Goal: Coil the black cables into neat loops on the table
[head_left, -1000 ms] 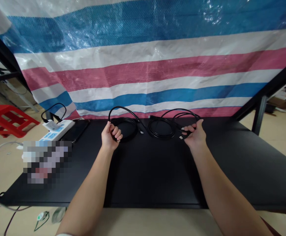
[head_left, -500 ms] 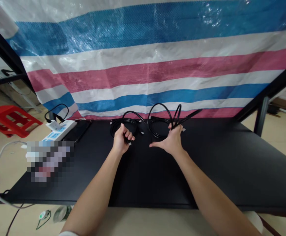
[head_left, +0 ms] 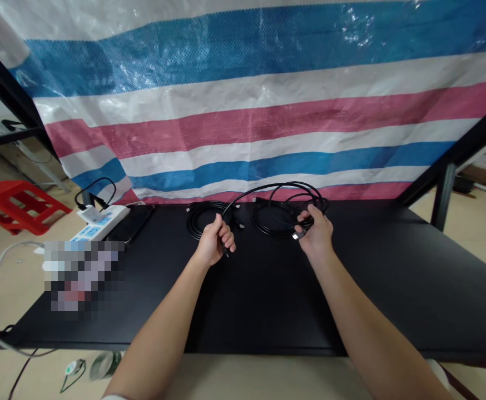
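Observation:
A black cable (head_left: 263, 188) arches between my two hands above the black table (head_left: 259, 311). My left hand (head_left: 216, 240) is closed around one end of it, with a small tip poking out below the fist. In my right hand (head_left: 317, 230) the cable's loops are gripped, and a metal-tipped plug (head_left: 296, 236) sticks out toward the left. Behind my left hand lies a coiled black cable (head_left: 193, 225) with pale connector ends. Another coiled black cable (head_left: 263, 225) rests on the table to the left of my right hand, partly behind the held loops.
At the table's left stand a white power strip (head_left: 112, 219) with a plugged-in charger (head_left: 90, 214) and a dark phone (head_left: 132, 223). A blurred-out item lies in front of them. Striped sheeting (head_left: 247, 111) hangs behind. A red stool (head_left: 21, 205) is on the floor at left.
My right hand has moved right and turned, its spread thumb closing on the loops. The cable between my hands now stretches in a longer, flatter arc. My left hand came slightly nearer.

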`<state>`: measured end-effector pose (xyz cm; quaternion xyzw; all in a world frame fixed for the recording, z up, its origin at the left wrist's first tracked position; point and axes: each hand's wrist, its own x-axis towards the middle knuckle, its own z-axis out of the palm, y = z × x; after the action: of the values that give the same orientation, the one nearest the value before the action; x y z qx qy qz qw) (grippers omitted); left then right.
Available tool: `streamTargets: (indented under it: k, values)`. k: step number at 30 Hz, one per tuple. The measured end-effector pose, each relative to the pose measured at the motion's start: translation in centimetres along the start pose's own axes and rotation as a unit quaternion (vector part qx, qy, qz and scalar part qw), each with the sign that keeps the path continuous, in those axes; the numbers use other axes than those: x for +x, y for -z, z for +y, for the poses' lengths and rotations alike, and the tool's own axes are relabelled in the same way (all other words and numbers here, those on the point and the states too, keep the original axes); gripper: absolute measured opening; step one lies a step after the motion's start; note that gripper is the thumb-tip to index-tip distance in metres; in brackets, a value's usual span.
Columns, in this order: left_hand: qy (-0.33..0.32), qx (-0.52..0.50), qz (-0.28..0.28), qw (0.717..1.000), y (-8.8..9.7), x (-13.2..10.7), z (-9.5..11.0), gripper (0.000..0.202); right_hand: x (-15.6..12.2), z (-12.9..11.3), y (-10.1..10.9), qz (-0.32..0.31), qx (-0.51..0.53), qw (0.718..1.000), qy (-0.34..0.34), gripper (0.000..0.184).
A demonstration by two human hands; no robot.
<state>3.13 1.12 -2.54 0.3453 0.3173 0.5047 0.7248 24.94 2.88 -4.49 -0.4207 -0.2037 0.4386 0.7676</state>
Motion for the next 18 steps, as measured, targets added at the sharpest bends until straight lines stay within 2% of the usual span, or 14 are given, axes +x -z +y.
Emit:
streamTargets:
  k: [3,9,14,18]
  values:
    - [-0.024,0.042,-0.032,0.998,0.1,0.1,-0.7,0.053,-0.4,-0.6,-0.1,-0.058,0.055,0.994,-0.073,0.039]
    - [-0.045,0.074,-0.022,0.996,-0.1,-0.1,-1.4,0.035,-1.5,-0.9,-0.3,-0.153,0.114,0.966,-0.173,0.037]
    - [-0.058,0.012,-0.035,0.998,-0.8,-0.4,-1.9,0.027,-2.3,-0.3,-0.6,-0.193,0.137,0.946,-0.221,0.050]
    - [-0.067,-0.015,-0.030,0.997,-1.1,-0.4,-2.5,0.025,-3.0,0.6,-0.9,-0.250,0.136,0.927,-0.243,0.061]
